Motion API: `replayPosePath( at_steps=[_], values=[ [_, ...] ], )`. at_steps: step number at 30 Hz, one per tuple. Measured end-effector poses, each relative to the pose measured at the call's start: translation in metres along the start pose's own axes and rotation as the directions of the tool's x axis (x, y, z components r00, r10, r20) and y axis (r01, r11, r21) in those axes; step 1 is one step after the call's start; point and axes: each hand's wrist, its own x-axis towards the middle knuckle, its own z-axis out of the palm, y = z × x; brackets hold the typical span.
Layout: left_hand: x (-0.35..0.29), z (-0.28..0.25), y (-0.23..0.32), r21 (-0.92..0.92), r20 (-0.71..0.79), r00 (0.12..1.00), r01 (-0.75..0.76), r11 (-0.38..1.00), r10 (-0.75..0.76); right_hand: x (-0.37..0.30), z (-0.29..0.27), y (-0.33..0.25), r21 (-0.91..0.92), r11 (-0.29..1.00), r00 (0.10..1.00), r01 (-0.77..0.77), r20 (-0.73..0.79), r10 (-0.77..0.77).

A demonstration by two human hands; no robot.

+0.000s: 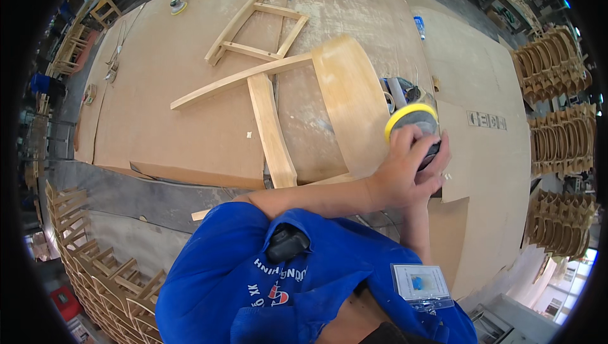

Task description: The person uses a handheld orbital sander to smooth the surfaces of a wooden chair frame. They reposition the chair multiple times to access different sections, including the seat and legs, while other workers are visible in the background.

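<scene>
A round power sander (pixel 432 152) with a yellow-edged pad (pixel 411 115) is held up beside the wooden panel, its pad tilted away from the wood. My left hand (pixel 400 165) reaches across to the right, its fingers bent against the sander next to the pad. Around the sander's dark body curls my right hand (pixel 437 170), partly hidden behind the left one. Just left of both hands lies a chair back frame: a wide curved panel (pixel 348 97), a long rear leg (pixel 240 81) and a crosspiece (pixel 272 129). My left forearm passes over the frame's near end.
A smaller wooden frame (pixel 294 34) lies farther back on the cardboard-covered table (pixel 158 103). Another sander (pixel 178 5) rests at the far left. Behind the raised sander sits a container of tools (pixel 405 91); a blue-and-white bottle (pixel 419 26) lies beyond. Stacked curved chair parts (pixel 560 141) line the right.
</scene>
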Motion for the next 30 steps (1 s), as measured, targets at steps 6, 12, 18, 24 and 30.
replayPosePath(
  at_steps=[6, 12, 18, 24, 30],
  values=[
    [-0.002, -0.034, -0.075, -0.002, 0.319, 0.943, 0.098, 0.995, -0.092, -0.025, -0.019, 0.033, 0.299, 0.860, 0.808, -0.413, 0.555, 0.196],
    [0.016, -0.215, -0.266, 0.769, -0.077, 0.733, 0.475, 0.427, -0.676, -0.053, -0.053, 0.067, 0.116, 0.888, 0.716, -0.446, 0.641, 0.276],
    [-0.001, -0.304, -0.368, 0.899, -0.163, 0.787, 0.367, 0.238, -0.595, -0.089, -0.077, 0.060, -0.095, 0.891, 0.562, -0.444, 0.745, 0.359],
    [0.015, -0.318, -0.417, 0.896, -0.138, 0.670, 0.398, 0.196, -0.729, -0.120, -0.097, 0.020, -0.246, 0.841, 0.415, -0.483, 0.781, 0.467],
    [0.010, -0.322, -0.434, 0.893, -0.158, 0.745, 0.387, 0.228, -0.648, -0.140, -0.104, -0.015, -0.290, 0.795, 0.333, -0.533, 0.791, 0.513]
  ],
)
